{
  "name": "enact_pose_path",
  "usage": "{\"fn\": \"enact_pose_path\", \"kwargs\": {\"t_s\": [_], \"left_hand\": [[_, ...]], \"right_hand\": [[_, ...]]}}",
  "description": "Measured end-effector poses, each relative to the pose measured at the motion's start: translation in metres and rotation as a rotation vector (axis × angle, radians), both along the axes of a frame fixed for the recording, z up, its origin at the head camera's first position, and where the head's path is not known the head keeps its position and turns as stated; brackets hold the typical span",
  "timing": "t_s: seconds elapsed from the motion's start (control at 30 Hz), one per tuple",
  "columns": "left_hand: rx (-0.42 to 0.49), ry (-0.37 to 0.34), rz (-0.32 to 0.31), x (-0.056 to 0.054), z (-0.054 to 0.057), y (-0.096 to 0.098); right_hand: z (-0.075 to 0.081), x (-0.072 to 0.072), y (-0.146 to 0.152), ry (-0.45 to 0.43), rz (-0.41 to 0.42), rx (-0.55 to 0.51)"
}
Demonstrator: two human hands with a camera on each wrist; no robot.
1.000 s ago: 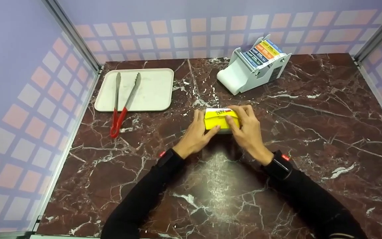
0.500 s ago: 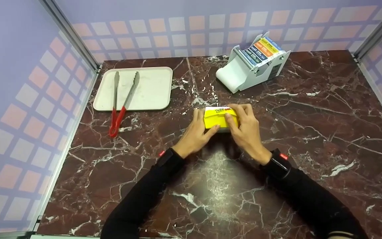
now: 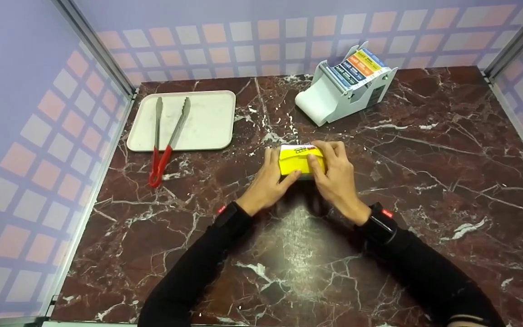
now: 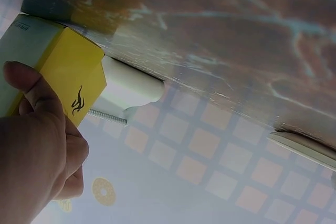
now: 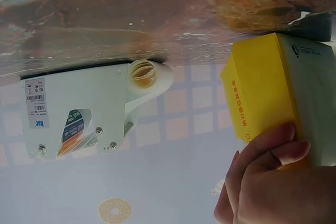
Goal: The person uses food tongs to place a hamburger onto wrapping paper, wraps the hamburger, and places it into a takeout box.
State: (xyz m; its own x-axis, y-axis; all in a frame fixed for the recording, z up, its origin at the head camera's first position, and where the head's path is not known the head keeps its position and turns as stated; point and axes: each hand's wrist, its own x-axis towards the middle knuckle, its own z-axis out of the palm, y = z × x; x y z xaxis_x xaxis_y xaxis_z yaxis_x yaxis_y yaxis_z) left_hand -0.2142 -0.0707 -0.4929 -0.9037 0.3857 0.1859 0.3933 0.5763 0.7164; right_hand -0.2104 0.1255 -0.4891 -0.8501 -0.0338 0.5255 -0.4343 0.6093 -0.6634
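Note:
A small yellow cardboard box with white on top and dark printing stands on the marble table between both hands. My left hand grips its left side, thumb low on the front face. On the opposite side my right hand holds the box, with its thumb on the folded front flap and its fingers over the top right edge. In the left wrist view the box's yellow side bears a small black figure. The right wrist view shows the other yellow side with a line of red lettering.
A white dispenser with several coloured strips stands at the back right. At the back left lies a cream tray; red-handled tongs rest on it, handles over its front edge. Patterned walls border the table's back and sides.
The head view has shifted slightly, so everything sits a little higher in it. Both hands keep the same hold on the box.

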Motion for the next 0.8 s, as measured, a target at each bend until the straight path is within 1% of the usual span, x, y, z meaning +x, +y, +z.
{"fn": "enact_pose_path", "kwargs": {"t_s": [0.13,0.3,0.4,0.57,0.67,0.8], "left_hand": [[0.013,-0.013,0.001,0.0,0.0,0.0],[0.037,-0.026,0.012,0.001,0.0,0.001],[0.062,-0.041,0.053,0.003,0.003,0.004],[0.101,-0.124,0.159,0.006,0.01,0.013],[0.117,-0.153,0.186,0.007,0.013,0.015],[0.127,-0.152,0.193,0.006,0.013,0.016]], "right_hand": [[0.001,0.0,0.0,0.002,-0.003,0.006],[0.001,0.0,0.001,-0.033,0.009,-0.011],[0.001,-0.001,0.001,-0.041,0.008,-0.017],[0.002,-0.001,0.0,-0.042,0.003,-0.031],[0.003,-0.001,0.0,-0.052,0.006,-0.04],[0.003,0.0,0.001,-0.065,0.014,-0.044]]}}
